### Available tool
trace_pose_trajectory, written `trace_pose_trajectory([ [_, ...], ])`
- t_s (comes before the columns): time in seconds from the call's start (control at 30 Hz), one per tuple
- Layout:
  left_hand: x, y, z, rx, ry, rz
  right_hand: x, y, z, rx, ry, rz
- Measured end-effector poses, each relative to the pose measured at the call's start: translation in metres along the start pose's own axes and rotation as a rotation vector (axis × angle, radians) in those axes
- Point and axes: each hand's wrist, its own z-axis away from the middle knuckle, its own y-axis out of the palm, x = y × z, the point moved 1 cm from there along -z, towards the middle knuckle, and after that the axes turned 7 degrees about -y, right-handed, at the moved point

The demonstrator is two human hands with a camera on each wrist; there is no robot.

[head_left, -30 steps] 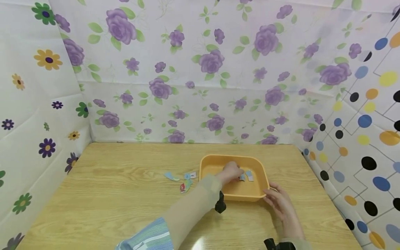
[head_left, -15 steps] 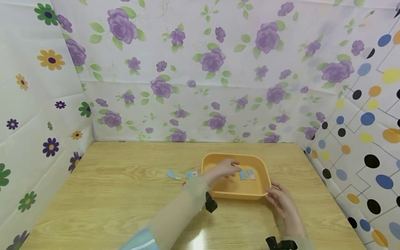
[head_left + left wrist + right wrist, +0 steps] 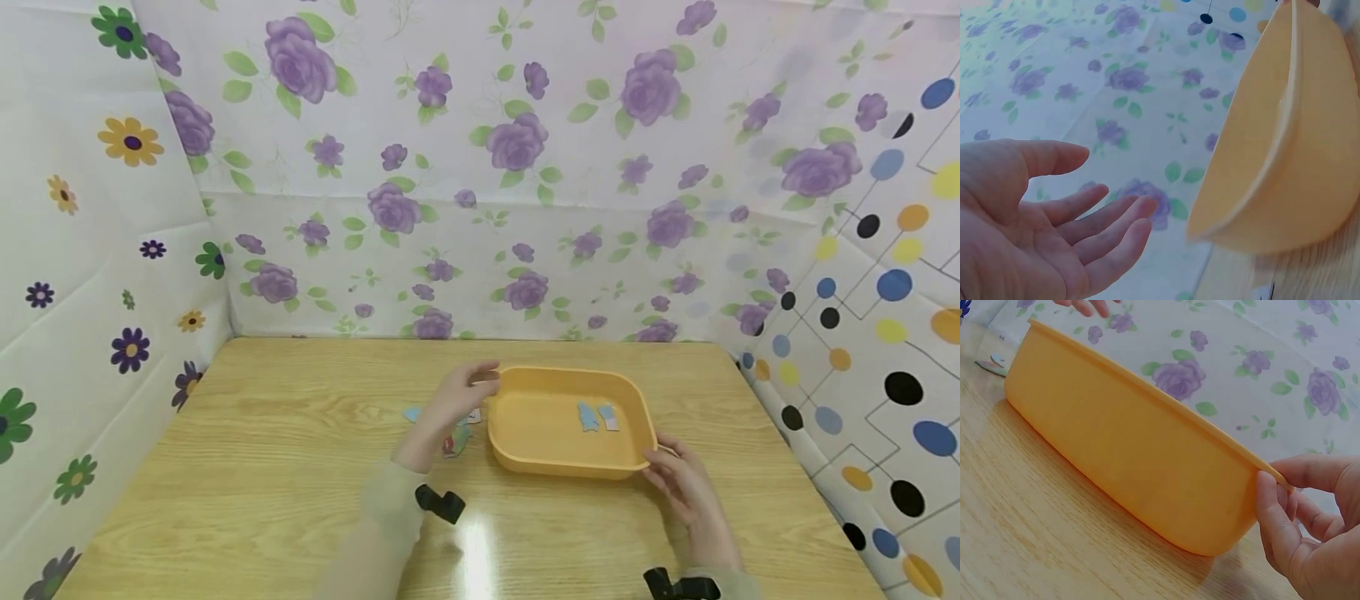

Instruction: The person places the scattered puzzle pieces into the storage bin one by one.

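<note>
A: Your right hand pinches the tray by the rim at its near right corner, thumb and fingers on either side, as the tray sits on a wood-grain table.

B: And your left hand?

A: It holds nothing, your fingers loosely spread at the tray's left end. The head view sets your fingertips against the rim; the left wrist view shows them apart from it.

B: Where do the pieces lie?

A: Two pieces, mostly pale blue, lie inside the tray, right of centre. Others lie on the table to its left, partly covered by your left hand, so you cannot count them.

B: Can you read any writing?

A: A white piece beside your hand bears a dark mark too small to make out.

B: And what do the wrist views crop?

A: The left cuts off part of the tray; the right catches only your left fingertips at its top edge, while the tray's outer wall conceals its contents.
</note>
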Motion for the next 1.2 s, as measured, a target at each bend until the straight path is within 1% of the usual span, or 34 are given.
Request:
trace_pose_trajectory([
  [0.07, 0.006, -0.008, 0.007, -0.064, -0.004, 0.003, 0.0, 0.0, 0.0, 0.003, 0.005, 0.001],
  [0.2, 0.023, -0.021, 0.016, -0.183, -0.055, 0.01, 0.0, -0.001, -0.001, 0.003, 0.013, -0.002],
  [0.33, 0.041, -0.032, 0.019, -0.26, -0.109, 0.032, -0.001, -0.002, -0.001, -0.003, 0.019, -0.005],
  [0.43, 0.052, -0.04, 0.021, -0.287, -0.135, 0.048, -0.001, -0.002, -0.001, -0.002, 0.018, -0.002],
  [0.6, 0.065, -0.051, 0.026, -0.302, -0.17, 0.081, -0.001, -0.002, -0.001, 0.009, 0.002, 0.008],
  [0.73, 0.073, -0.054, 0.031, -0.306, -0.168, 0.084, -0.001, -0.001, -0.001, 0.006, 0.004, 0.007],
  [0.87, 0.08, -0.055, 0.032, -0.324, -0.154, 0.037, 0.0, -0.002, -0.001, -0.001, 0.009, 0.001],
  [0.93, 0.084, -0.055, 0.03, -0.343, -0.164, 0.007, -0.001, -0.002, -0.001, -0.003, 0.011, -0.002],
  [1.1, 0.094, -0.055, 0.023, -0.395, -0.225, -0.079, -0.001, -0.002, -0.001, -0.008, 0.014, -0.002],
  [1.2, 0.098, -0.055, 0.021, -0.423, -0.252, -0.118, -0.001, -0.002, -0.001, -0.002, 0.005, -0.004],
])
